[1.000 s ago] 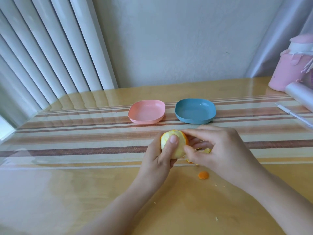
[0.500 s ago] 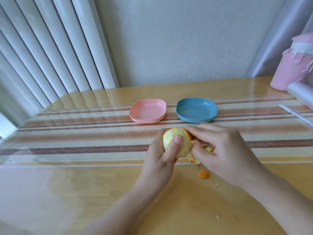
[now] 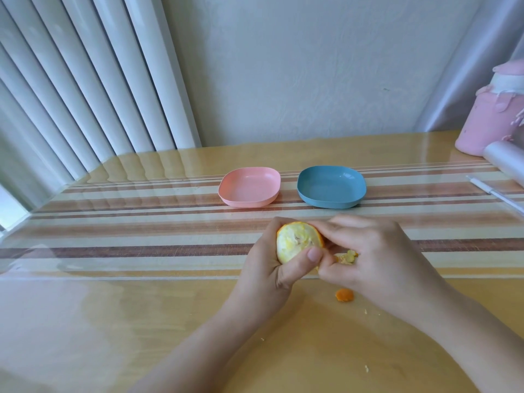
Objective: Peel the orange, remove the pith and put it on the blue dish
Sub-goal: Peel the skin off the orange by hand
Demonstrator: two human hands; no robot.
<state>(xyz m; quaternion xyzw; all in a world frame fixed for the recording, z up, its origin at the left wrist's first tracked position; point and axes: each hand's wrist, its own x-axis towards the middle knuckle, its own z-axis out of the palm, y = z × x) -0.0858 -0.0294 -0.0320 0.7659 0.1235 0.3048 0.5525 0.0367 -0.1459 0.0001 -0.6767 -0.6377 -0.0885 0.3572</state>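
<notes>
The orange (image 3: 297,242) is up off the table (image 3: 141,321), held between two hands, a little in front of the two dishes. Most of the side we can see is pale and yellow-white, with just a thin edge of orange skin along the right.

The left hand (image 3: 269,268) is wrapped around the orange from the left and from under it. Its thumb (image 3: 309,255) presses on the front, low down.

The right hand (image 3: 380,259) is curled up tight against the right side of the orange. Its fingers touch the top edge of the fruit. Some small yellow scraps of peel (image 3: 348,256) show inside the curled fingers (I cannot tell just how they are pinched).

A little round bit of orange skin (image 3: 344,295) lies on the table under the right hand. A few tiny crumbs are near it.

The blue dish (image 3: 330,185) sits on the striped mat (image 3: 141,245), behind the hands. The pink dish (image 3: 249,188) is just beside it on the left, and they do not touch.

At the far right there is a pink bottle (image 3: 490,120), a pale roll (image 3: 507,163) and a thin white stick (image 3: 496,194). White blinds (image 3: 85,80) hang on the left.
</notes>
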